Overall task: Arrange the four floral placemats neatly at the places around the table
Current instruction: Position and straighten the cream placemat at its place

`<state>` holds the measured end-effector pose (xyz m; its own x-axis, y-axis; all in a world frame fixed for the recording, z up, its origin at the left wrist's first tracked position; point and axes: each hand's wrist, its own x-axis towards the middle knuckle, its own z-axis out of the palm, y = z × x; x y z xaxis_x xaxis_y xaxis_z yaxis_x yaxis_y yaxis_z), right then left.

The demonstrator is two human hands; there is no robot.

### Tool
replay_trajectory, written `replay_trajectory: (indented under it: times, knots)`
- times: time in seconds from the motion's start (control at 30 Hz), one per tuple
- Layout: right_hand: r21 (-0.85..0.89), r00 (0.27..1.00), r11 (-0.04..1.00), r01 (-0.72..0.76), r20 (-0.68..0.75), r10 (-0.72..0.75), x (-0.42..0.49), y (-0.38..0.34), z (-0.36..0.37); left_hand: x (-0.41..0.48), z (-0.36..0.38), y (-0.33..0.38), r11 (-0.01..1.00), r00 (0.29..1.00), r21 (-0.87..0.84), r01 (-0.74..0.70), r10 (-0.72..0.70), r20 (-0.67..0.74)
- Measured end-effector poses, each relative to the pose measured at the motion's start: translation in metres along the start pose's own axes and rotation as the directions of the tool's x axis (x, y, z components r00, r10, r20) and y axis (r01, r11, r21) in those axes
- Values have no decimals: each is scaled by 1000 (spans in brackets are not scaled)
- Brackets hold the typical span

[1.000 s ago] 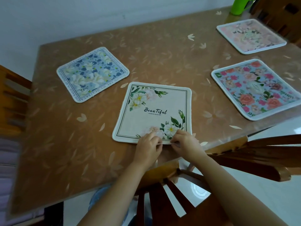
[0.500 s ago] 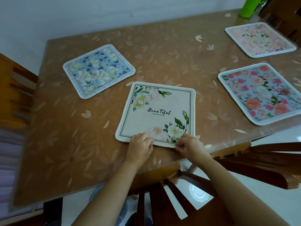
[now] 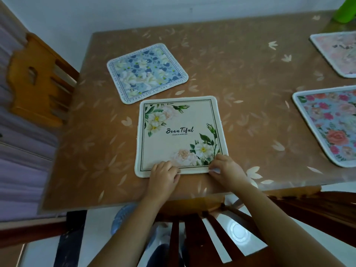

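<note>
— Two hands on one mat: what am I looking at from this headset feed?

— I see the left hand [image 3: 165, 173] and right hand [image 3: 224, 169] both reaching over a chair back to the near edge of the cream "Beautiful" placemat [image 3: 179, 135]. Each hand's fingers curl closed and pinch that near hem, left hand near the middle of the edge, right hand at the near right corner. The mat lies flat on the brown petal-print table [image 3: 250, 105], close to its near edge.

— And the other three?

— I see the blue placemat [image 3: 147, 73] just beyond, tilted, nearly touching the cream mat's far left corner. The rose placemat [image 3: 329, 128] and the pale pink placemat [image 3: 335, 53] sit well apart at the right, both cut off by the frame. A green cup [image 3: 344, 11] stands at the far right corner.

— Anything changed in the last half second?

— I note the cream mat now sits squarer to the table edge, and the hands have spread wider along its hem.
</note>
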<state>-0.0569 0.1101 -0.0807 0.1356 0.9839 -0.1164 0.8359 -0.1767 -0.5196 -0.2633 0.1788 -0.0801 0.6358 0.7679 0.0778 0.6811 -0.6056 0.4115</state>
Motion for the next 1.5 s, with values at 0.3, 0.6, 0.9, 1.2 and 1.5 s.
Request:
replay_trajectory:
  times: [0.3, 0.6, 0.9, 1.2, 1.5]
  knots:
    - [-15, 994, 995, 97, -51, -97, -3, 5, 3, -20, -3, -18, 989, 989, -33, 146, -147, -34]
    - [-83, 995, 993, 88, 45, -84, -1, 4, 3, -16, -2, -13, 986, 988, -95, 134, -141, -70]
    - [-101, 997, 995, -14, 75, 21, -2, 13, -5, -18, 7, -15, 990, 994, -118, 76, -84, -68]
    - [-80, 996, 996, -39, 77, 46, -13, 21, -11, -21, 12, -11, 990, 995, -113, 79, -85, -52]
    - [-40, 997, 997, -71, 30, 72, -22, 21, -6, -30, 11, -14, 975, 974, -60, 212, -215, -64]
